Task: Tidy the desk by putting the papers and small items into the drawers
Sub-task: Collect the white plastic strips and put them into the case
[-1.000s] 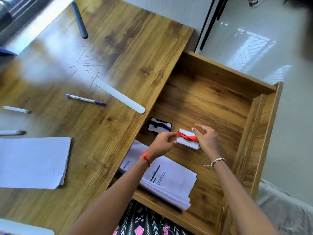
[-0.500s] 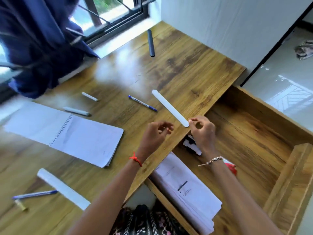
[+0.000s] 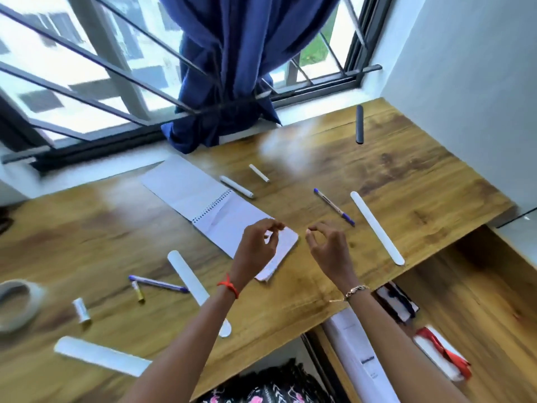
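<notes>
Your left hand is hovering over the near corner of the open spiral notebook, fingers curled loosely with thumb and forefinger nearly meeting, gripping nothing. Your right hand is hanging just beside it over bare wood, fingers bent in the same loose ring, also empty. A narrow strip of clear counter is lying between the two hands.

To your right, a blue pen and a white ruler are lying side by side, apart from each other; the ruler's near end is reaching almost to the counter's right edge above the open drawer. Inside the drawer, a stack of papers is sitting along the near-left wall, with a dark-and-white item and a white box with red ribbon further in; the wooden floor beyond them is open.

To your left, a second white ruler, a purple pen, a small yellow stick and a tape roll are crowding the counter. A dark tube is lying near the far edge by the window.
</notes>
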{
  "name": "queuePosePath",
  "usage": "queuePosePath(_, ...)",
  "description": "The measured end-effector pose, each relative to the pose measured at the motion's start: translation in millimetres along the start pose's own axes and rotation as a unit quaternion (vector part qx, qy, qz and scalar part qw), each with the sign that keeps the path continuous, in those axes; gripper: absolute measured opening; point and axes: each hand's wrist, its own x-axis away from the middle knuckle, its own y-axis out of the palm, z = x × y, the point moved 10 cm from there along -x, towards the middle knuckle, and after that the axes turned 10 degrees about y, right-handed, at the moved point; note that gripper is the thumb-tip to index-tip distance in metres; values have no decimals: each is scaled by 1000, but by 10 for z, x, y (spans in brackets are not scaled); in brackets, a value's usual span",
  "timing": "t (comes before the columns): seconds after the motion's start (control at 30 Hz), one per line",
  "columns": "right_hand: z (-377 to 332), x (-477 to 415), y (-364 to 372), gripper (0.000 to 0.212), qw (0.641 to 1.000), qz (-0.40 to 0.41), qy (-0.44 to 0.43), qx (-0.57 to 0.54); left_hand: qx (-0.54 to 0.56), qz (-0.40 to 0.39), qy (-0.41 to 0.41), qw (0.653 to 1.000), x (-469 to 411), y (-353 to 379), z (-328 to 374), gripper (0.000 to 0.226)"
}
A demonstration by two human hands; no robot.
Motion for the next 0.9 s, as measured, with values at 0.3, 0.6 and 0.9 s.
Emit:
queuePosePath(0.3, -802, 393, 901, 6, 992, -80, -95, 32, 6, 38, -122, 992, 645, -761, -567, 24)
queuePosePath(0.6, -1035, 720, 1556, 13, 982, -179, -15, 54, 58, 142, -277, 948, 1329, -1404, -1013, 16)
queuePosePath(0.9, -921, 1094, 2022, 32, 944, -287, 47, 153, 77, 104, -345, 930, 1728, -1290, -1189, 13)
